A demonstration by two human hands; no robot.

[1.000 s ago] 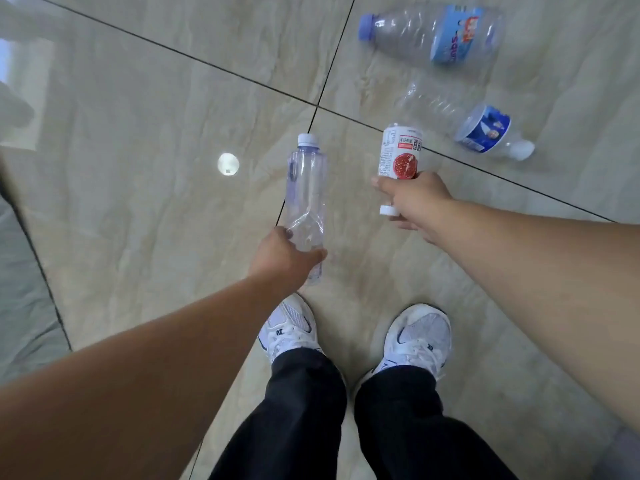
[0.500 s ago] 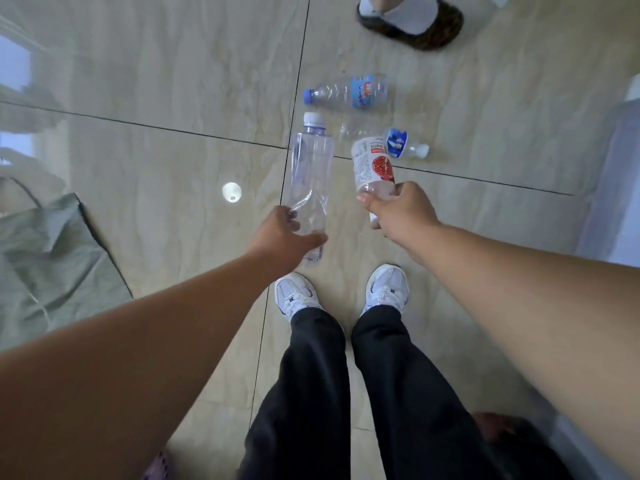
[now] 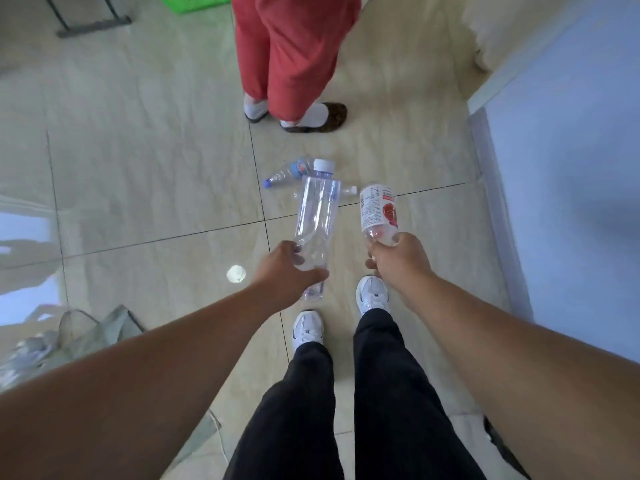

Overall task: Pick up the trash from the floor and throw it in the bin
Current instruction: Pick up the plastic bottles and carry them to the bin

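My left hand (image 3: 289,268) grips the lower part of a clear empty plastic bottle (image 3: 317,209) with a white cap, held above the floor and pointing away from me. My right hand (image 3: 398,259) holds a small bottle with a white and red label (image 3: 377,209) by its neck end. On the tiled floor beyond lies a clear bottle with a blue cap and blue label (image 3: 285,173). A second floor bottle (image 3: 348,190) is mostly hidden behind the one in my left hand. No bin is visible.
A person in red trousers (image 3: 287,53) stands just beyond the floor bottles. A grey-green bag (image 3: 86,337) lies on the floor at the left. A pale blue wall (image 3: 571,168) runs along the right. A green object (image 3: 194,3) and a dark metal stand foot (image 3: 93,27) are at the top.
I have straightened up: the floor and the two lying bottles now look farther away, and the person in red trousers has come into view. Both hands keep their bottles.
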